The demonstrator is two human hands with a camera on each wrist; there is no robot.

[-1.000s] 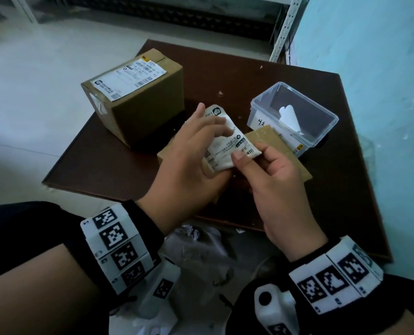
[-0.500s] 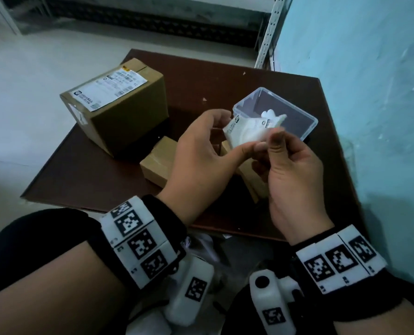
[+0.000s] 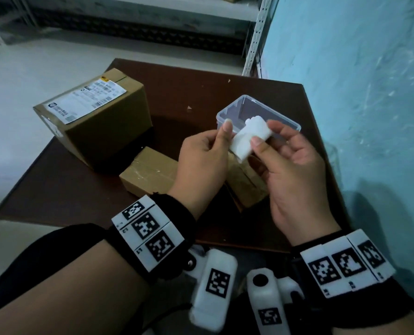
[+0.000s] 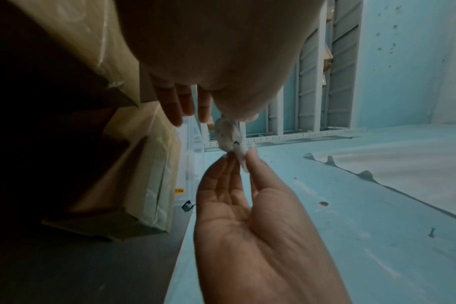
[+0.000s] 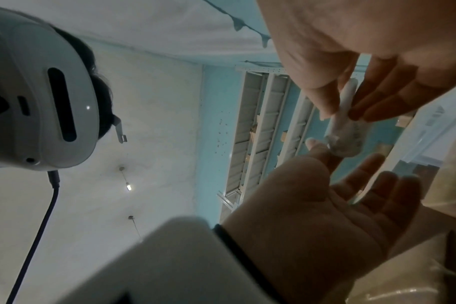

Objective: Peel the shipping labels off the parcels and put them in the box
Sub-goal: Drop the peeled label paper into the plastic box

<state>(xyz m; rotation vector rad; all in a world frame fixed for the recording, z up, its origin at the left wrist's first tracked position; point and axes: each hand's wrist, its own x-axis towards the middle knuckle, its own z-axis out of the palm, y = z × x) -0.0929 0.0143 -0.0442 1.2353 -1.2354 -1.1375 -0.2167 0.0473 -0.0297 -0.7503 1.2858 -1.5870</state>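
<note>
A peeled white shipping label [image 3: 249, 136], folded into a small wad, is pinched at its two ends by my left hand [image 3: 225, 139] and my right hand [image 3: 264, 135]. It hangs in the air just in front of the clear plastic box [image 3: 289, 120]. The left wrist view shows the label [image 4: 230, 133] between my left hand [image 4: 195, 111] above and my right hand [image 4: 238, 158] below. In the right wrist view my right hand [image 5: 336, 115] nips the label [image 5: 345, 131]. A large parcel [image 3: 109, 139] still bears its label [image 3: 85, 102]. Two small bare parcels [image 3: 150, 175] lie below my hands.
Everything stands on a dark brown table [image 3: 68, 189] whose right edge meets a blue wall [image 3: 370, 93]. A metal shelf rack [image 3: 254, 39] stands behind the table. Pale floor [image 3: 20, 68] lies to the left.
The label has come off the small parcel and been folded into a wad. Both hands have lifted it up toward the clear box.
</note>
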